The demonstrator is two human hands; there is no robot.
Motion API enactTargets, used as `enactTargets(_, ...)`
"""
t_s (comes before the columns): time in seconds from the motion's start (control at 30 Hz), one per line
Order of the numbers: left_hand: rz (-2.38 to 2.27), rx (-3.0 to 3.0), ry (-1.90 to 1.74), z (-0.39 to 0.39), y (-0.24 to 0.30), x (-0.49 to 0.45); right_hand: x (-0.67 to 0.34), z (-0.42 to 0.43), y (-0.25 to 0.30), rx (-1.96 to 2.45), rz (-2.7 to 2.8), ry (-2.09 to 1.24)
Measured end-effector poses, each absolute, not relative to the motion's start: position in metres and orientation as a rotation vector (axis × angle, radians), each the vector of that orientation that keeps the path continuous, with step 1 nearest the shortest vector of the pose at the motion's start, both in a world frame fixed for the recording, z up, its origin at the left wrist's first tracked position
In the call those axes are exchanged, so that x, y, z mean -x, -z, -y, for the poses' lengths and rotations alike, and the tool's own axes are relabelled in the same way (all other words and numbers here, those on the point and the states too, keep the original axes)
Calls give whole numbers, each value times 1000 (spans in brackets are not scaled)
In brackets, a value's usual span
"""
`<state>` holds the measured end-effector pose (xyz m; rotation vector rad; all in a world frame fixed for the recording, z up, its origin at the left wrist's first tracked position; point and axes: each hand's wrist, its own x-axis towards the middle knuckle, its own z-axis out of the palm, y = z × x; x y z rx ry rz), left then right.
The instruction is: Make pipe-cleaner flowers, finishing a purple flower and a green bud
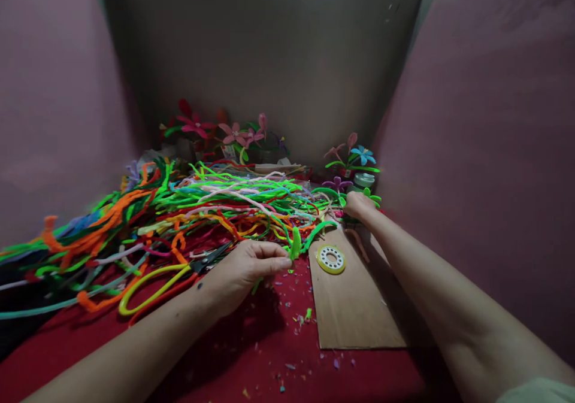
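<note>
green pipe cleaner (295,242) pinched in left hand (242,268) beside cardboard (359,307); right hand (359,204) at pile (202,205) edge, grip unclear.

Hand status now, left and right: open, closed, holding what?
Left hand: closed, pinching a green pipe cleaner piece.
Right hand: at the far edge of the pipe cleaner pile; grip cannot be told.

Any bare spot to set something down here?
Bare: the cardboard sheet nearer than the tape roll, and the red cloth between both forearms, scraps only. Crowded: pipe cleaner pile across left and middle, flowers behind it, left hand pinching a green piece.
</note>
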<state>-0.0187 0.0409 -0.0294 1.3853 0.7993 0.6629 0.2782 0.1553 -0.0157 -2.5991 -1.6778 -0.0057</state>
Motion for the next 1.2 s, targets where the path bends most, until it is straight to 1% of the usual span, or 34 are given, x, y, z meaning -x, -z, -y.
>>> enactTargets(0.27,-839,-1304,-712,-39,23,18,-280,-143,-4,2486,1512,-41)
enactTargets(0.37,-841,-1269,-777,-36,22,16,-273,-121,-13,2334,1432,-19)
enactTargets(0.47,-869,-1238,-859,-34,21,13,-253,-94,-16,2079,1399,-22)
enactTargets(0.6,-868,-1188,-966,-31,21,9,-209,-63,-6,1764,1419,-269)
enactTargets(0.7,-834,-1216,-983,-30,24,8,-177,-43,7,1559,1415,-435)
enactTargets(0.77,-804,-1253,-975,-30,26,9,-163,-34,16,1244,1260,-700)
enactTargets(0.8,-789,-1266,-974,-31,27,9,-159,-30,19,1175,1202,-778)
enactTargets(0.9,-765,-1257,-979,-33,30,11,-155,-23,28,1111,1081,-972)
enactTargets(1.2,-782,-1065,-901,-32,30,9,-150,-15,41,977,812,-1367)
